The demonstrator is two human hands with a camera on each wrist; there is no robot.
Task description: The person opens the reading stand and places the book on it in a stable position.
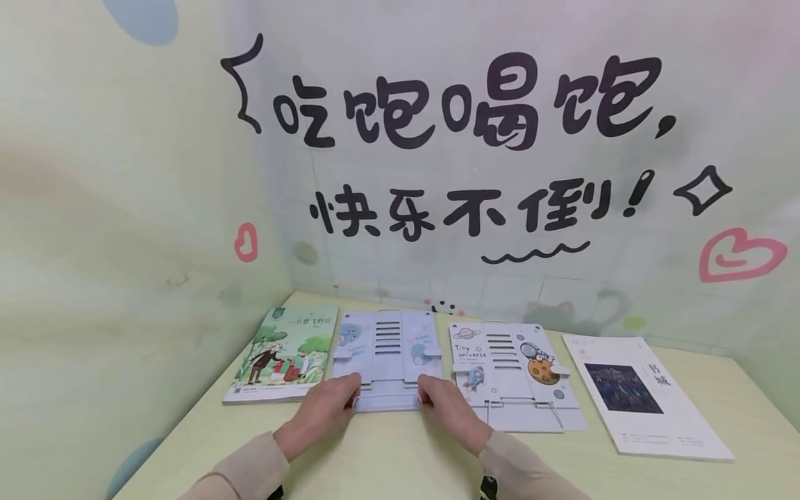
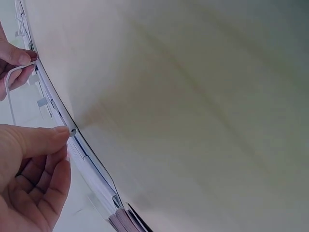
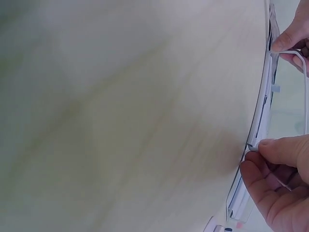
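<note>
A pale blue book stand (image 1: pixel 389 361) with slots down its middle lies flat on the table. Along its front edge runs a bent white wire bracket (image 2: pixel 7 89), also visible in the right wrist view as a wire loop (image 3: pixel 305 92) raised off the panel. My left hand (image 1: pixel 323 408) pinches the left end of this wire between thumb and fingers. At the other end, my right hand (image 1: pixel 454 414) pinches the wire the same way. Just right of that hand lies a second book stand (image 1: pixel 507 357), printed "Tiny universe", its wire parts folded out at the front.
A green illustrated book (image 1: pixel 284 354) lies at the left, near the wall curtain. On the far right is a white book (image 1: pixel 656 420) with a dark picture on its cover. Behind the pale yellow table (image 1: pixel 387 465) hangs a printed curtain (image 1: pixel 387 278) with large black characters.
</note>
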